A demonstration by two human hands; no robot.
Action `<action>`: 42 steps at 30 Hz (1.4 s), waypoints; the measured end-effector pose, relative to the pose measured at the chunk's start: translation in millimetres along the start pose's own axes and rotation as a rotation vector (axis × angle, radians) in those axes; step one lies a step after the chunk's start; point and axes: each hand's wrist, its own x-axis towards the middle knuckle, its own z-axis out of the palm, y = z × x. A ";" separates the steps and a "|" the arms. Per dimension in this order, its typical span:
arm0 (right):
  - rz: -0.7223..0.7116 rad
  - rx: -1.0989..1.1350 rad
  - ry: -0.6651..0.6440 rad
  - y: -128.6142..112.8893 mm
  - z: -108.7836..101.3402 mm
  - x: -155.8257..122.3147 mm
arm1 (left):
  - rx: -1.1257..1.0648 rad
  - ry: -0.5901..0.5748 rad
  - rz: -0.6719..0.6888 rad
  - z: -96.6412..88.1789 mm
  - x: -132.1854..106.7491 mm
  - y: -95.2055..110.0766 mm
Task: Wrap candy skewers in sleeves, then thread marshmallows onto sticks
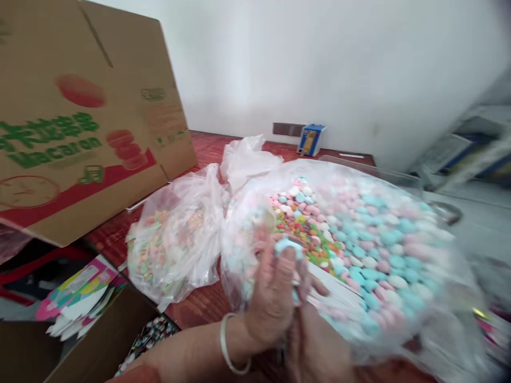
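My left hand, with a white bangle at the wrist, is closed with a pale blue candy at its fingertips. Pressed up against it is my right hand, blurred, its fingers curled round something I cannot make out. Both hands are over the near side of a large clear plastic bag, spread open. Inside lie pink, blue and white pebble-shaped candies and a heap of small multicoloured pieces. A white flat strip lies among the candies beside my right hand.
A second plastic bag of pale pieces sits to the left on the red-brown table. Behind it stands a large printed carton. Lower left, an open box holds small packets beside colourful printed cards. A small blue box stands by the wall.
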 end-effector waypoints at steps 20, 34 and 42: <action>0.338 -0.274 -0.409 77.7 -6.0 41.7 | 1.741 0.476 0.732 -237.6 33.0 66.6; 0.142 -0.188 -0.150 97.4 2.1 23.8 | 1.075 -0.108 0.357 -69.5 28.0 -6.9; 0.029 -0.101 0.038 93.3 -5.5 12.7 | 0.505 -0.110 -0.114 -40.9 39.4 -17.5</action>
